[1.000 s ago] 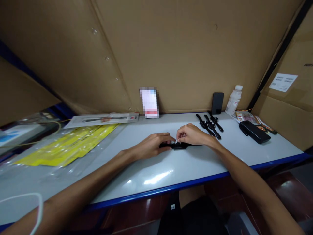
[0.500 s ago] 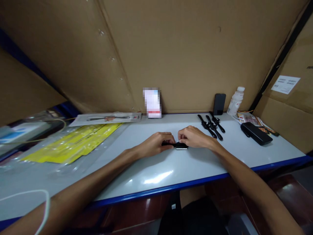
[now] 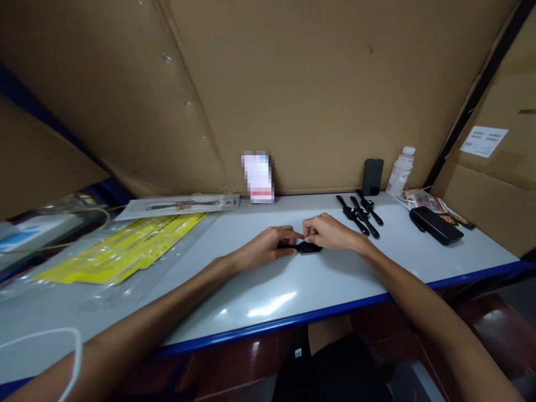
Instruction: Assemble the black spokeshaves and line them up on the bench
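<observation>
A black spokeshave (image 3: 309, 248) lies low over the table in front of me, its middle body showing between my hands. My left hand (image 3: 281, 242) is closed round its left handle, with the forefinger reaching toward the body. Fingertips of my right hand (image 3: 321, 231) are pinched together at the top of the body; the small part between them is too small to make out. The right handle is mostly hidden behind that hand. Three more black spokeshaves (image 3: 359, 214) lie side by side to the right, beyond my right hand.
A screen (image 3: 258, 177) and a dark phone (image 3: 372, 177) lean on the cardboard wall (image 3: 293, 84). Nearby are a bottle (image 3: 401, 172) and a black case (image 3: 436, 225). Left lie a packaged spokeshave (image 3: 184, 205) and yellow sheets in clear plastic (image 3: 125, 251). A white cable (image 3: 78, 346) crosses my left forearm.
The spokeshave has turned slightly, so the pale strip along its near edge no longer shows. My left forefinger has stretched toward my right fingertips. The view has shifted a little.
</observation>
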Demonstrator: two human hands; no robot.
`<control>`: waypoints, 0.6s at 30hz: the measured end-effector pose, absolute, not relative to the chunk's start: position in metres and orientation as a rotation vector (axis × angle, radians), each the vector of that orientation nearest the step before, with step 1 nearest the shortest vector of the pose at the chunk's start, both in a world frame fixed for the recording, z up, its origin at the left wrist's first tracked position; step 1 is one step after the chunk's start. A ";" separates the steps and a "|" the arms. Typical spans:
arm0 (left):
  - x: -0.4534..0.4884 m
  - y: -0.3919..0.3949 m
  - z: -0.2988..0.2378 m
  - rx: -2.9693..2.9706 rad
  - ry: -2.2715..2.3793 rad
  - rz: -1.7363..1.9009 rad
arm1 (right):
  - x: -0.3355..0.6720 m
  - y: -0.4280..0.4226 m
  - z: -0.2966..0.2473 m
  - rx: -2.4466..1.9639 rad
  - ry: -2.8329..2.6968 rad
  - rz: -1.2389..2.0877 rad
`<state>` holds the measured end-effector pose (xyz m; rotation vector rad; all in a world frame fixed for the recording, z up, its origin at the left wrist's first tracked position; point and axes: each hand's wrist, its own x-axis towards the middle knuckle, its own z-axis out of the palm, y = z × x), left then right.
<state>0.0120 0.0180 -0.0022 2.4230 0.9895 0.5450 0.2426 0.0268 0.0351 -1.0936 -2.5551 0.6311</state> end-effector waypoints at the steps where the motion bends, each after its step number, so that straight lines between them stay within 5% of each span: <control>1: 0.012 0.018 -0.002 2.428 0.983 0.539 | 0.242 0.028 0.035 -1.111 -2.530 0.706; 18: 0.010 0.026 -0.006 2.346 0.927 0.540 | 0.240 0.027 0.035 -1.394 -2.507 0.585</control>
